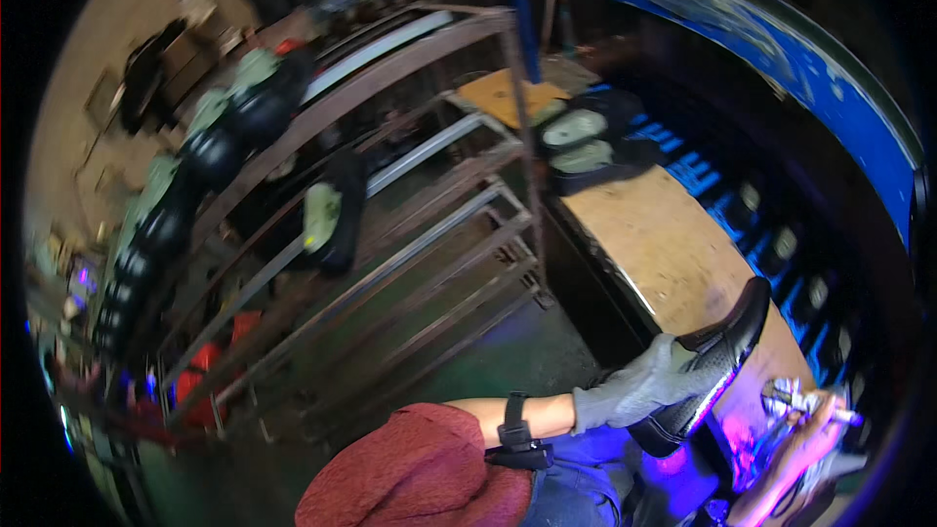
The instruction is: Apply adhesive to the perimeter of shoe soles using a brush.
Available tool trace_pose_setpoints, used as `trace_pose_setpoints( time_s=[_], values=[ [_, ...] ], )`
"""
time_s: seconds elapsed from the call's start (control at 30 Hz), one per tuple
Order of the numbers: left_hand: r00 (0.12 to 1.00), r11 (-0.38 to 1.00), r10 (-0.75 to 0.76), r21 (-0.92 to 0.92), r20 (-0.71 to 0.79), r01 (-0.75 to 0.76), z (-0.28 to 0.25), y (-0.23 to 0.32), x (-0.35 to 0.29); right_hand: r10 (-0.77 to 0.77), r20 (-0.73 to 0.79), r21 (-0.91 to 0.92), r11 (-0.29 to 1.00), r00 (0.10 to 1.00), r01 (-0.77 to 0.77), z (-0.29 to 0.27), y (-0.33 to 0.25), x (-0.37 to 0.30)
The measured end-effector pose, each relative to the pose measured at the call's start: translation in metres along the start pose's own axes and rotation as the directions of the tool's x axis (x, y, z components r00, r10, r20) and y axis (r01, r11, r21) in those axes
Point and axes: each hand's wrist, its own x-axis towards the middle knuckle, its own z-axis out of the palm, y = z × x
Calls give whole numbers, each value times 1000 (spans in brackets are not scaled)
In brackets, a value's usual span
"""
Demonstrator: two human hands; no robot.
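Note:
My left hand (649, 385), in a grey knitted glove, is closed round the side of a black shoe (727, 346). The shoe is tilted, one end pointing up and away over the bench, the other low near my lap. Violet light glints along its lower edge. At the lower right, my bare right hand (815, 434) is closed on a small silvery tool with a pale end (786, 398), whose exact kind is hard to make out. Pink-violet light falls on that forearm and on the bench beside it.
A wooden-topped bench (654, 224) carries dark shoes with pale insides (595, 141) at its far end. A blue-lit conveyor (693, 171) with several shoes runs along its right, below a blue machine housing (830, 88). On the left stands a metal rack (420, 151) with black footwear (215, 151).

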Motion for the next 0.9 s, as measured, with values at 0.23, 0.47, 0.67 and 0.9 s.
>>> trace_pose_setpoints(
  time_s=[0.23, 0.47, 0.67, 0.9],
  values=[
    [993, 982, 9, 187, -117, 13, -13, 14, -22, 10, 108, 182, 983, 994, -30, 26, 6, 18],
    [998, 996, -52, 72, -47, 55, -15, 3, -11, 30, 5, -292, 956, 1000, -28, 32, -16, 1],
    [999, 1000, -27, 4, -23, 27, 1, -2, -3, 223, 284, 5, 972, 933, -234, 56, -58, -42],
    [999, 997, 37, 66, -30, -35, 16, -7, -5, 150, 197, -50, 989, 969, -142, 70, -67, -28]
  ],
)
